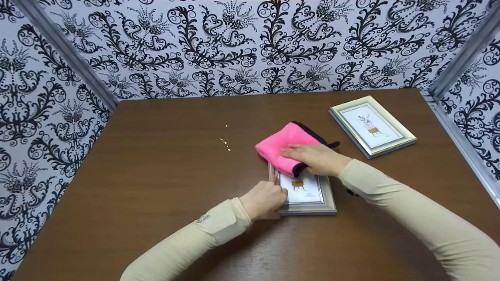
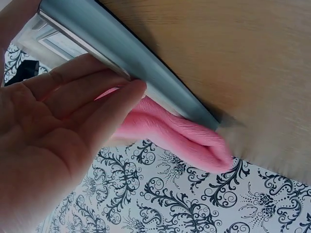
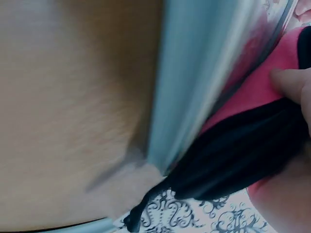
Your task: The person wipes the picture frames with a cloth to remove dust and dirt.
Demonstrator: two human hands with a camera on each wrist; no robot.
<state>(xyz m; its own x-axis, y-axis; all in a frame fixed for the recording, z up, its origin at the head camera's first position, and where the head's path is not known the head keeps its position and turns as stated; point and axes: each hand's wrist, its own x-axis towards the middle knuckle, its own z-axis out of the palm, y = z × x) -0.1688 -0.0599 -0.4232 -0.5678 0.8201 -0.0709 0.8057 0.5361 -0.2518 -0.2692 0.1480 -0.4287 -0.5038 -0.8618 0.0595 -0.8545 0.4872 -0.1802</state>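
A picture frame (image 1: 329,197) with a pale border lies in front of me, its upper part covered by a folded pink cloth (image 1: 273,146) with black edging and a small black loop. Flat on the cloth, my right hand (image 1: 318,158) presses it against the frame with fingers stretched out. In the right wrist view the thumb (image 3: 291,82) rests on the pink fabric. My left hand (image 1: 265,200) holds the frame by its left side. Seen from the left wrist, those fingers (image 2: 104,85) lie over the frame's edge, beside the cloth (image 2: 180,141).
A second picture frame (image 1: 371,127) lies at the back right of the brown table (image 1: 164,164). Several small pale crumbs (image 1: 225,143) are scattered left of the cloth. Patterned wall panels (image 1: 218,47) close off the back and sides.
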